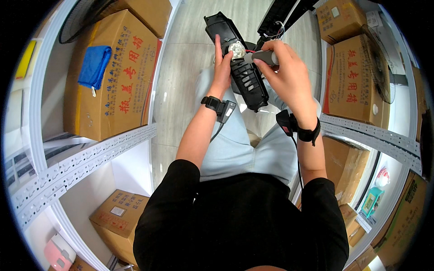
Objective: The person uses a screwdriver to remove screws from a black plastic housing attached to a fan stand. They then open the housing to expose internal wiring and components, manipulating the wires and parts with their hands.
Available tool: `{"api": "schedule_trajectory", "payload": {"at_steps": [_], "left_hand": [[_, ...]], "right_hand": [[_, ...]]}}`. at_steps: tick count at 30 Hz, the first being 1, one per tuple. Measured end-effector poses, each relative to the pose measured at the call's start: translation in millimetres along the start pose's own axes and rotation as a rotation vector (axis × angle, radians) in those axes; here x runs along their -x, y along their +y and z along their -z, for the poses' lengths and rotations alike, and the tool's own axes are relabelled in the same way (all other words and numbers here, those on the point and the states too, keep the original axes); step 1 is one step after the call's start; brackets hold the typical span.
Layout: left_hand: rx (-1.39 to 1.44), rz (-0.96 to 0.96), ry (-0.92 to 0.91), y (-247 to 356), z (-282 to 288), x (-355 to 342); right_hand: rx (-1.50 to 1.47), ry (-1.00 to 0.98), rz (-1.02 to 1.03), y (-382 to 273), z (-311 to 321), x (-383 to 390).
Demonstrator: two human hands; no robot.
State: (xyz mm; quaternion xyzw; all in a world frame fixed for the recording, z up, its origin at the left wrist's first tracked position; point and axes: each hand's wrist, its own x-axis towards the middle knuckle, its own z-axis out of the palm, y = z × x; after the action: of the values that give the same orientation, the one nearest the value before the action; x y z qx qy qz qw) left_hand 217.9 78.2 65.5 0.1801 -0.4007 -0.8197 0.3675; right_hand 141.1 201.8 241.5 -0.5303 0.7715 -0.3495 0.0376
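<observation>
Over my lap I see a long black plastic housing (248, 86), lying aslant with ribbed, slotted surfaces. A round whitish, clear part (237, 50) sits near its middle. My left hand (221, 67) grips the housing from the left, index finger stretched along it and thumb by the round part. In my right hand (289, 74) is a grey cylinder (266, 58), pinched between thumb and fingers and pointing left toward the round part. Whether its end touches the part cannot be made out. Thin red wire (249, 51) shows beside it.
Metal shelving (90, 151) runs along both sides. A large carton (120, 74) with a blue cloth (95, 67) stands left, another carton (352, 77) and a round wire fan guard (379, 67) right. Beyond my hands rises a black frame (278, 20) with loose wires.
</observation>
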Motion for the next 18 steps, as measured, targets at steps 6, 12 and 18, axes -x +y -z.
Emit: {"api": "schedule_trajectory", "payload": {"at_steps": [6,12,18], "left_hand": [[0.010,0.024,0.030,-5.6,8.3,-2.3],[-0.023,0.006,0.013,-3.8,6.8,-1.1],[0.039,0.035,0.011,-0.3,4.5,0.4]], "right_hand": [[-0.003,0.074,-0.026,-4.5,-2.4,-2.2],[0.049,0.001,-0.090,-4.8,-2.2,-2.1],[-0.117,0.066,0.002,-1.4,-2.0,-1.4]]}}
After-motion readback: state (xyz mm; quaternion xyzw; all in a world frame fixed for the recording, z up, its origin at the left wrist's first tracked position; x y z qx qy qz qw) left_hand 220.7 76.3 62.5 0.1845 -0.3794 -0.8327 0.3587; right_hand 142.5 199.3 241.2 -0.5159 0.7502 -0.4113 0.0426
